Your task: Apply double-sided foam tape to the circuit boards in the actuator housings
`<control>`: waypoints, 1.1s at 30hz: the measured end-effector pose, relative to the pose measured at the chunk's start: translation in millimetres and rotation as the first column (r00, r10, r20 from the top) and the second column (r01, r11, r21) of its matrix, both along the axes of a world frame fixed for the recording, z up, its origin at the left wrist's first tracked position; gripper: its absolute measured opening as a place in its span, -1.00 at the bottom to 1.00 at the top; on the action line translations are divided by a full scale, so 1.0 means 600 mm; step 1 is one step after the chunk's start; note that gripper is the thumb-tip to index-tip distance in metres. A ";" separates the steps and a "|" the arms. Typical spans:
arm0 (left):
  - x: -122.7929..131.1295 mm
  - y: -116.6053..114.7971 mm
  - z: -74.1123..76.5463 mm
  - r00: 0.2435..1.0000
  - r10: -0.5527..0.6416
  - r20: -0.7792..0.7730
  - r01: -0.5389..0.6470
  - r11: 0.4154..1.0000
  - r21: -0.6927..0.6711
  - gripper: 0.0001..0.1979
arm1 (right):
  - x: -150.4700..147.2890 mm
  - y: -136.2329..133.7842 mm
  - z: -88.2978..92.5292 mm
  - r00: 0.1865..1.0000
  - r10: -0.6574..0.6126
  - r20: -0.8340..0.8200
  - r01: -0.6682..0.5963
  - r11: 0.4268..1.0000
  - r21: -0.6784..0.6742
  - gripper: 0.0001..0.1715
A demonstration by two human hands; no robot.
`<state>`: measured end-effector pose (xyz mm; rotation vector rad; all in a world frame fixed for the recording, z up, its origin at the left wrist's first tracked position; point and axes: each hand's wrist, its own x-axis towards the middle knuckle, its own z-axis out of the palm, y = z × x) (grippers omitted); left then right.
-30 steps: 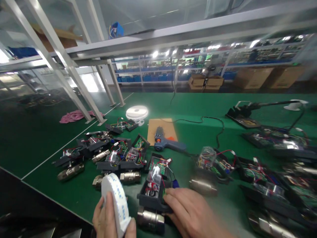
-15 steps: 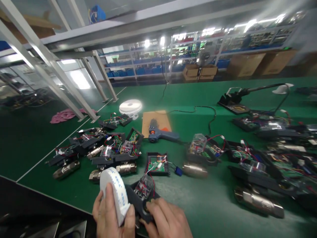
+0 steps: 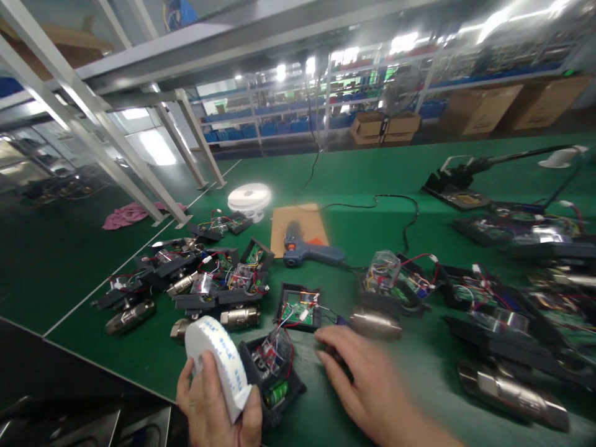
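Note:
My left hand (image 3: 218,406) is at the bottom edge, closed round a white roll of foam tape (image 3: 215,360) held upright. Just right of it a black housing (image 3: 274,372) with red wires and a green cell lies on the green table (image 3: 410,397). My right hand (image 3: 365,385), blurred by motion, reaches over the table with its fingers stretched out and nothing in them. Its fingertips are close to a small open case with a green circuit board (image 3: 298,307) and a metal cylinder (image 3: 376,324).
A heap of black modules with wires and metal cylinders (image 3: 200,282) lies to the left, and more modules (image 3: 507,310) to the right. A blue glue gun (image 3: 310,251) rests by a cardboard sheet (image 3: 300,220). Behind are a white tape reel (image 3: 249,197), a pink cloth (image 3: 133,214) and a lamp stand (image 3: 459,186).
My right hand has let go of the black housing and moved right and forward, towards the metal cylinder. The housing now lies on the table. The left hand keeps the tape roll.

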<state>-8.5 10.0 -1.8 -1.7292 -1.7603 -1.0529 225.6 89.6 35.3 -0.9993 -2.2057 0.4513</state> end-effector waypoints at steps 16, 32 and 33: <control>-0.026 0.042 0.001 0.991 0.009 -0.131 0.001 0.997 0.076 -0.13 | 0.010 -0.012 0.020 0.973 0.192 0.127 -0.191 0.981 -0.022 -0.81; -0.014 0.013 0.057 0.985 0.023 -0.172 -0.026 1.000 -0.014 -0.22 | -0.014 -0.002 0.014 0.750 0.397 0.529 -0.574 0.787 0.223 -0.80; -0.010 0.010 0.067 0.984 0.013 -0.180 -0.020 0.999 -0.036 -0.24 | -0.016 0.003 0.015 0.743 0.406 0.532 -0.584 0.782 0.219 -0.83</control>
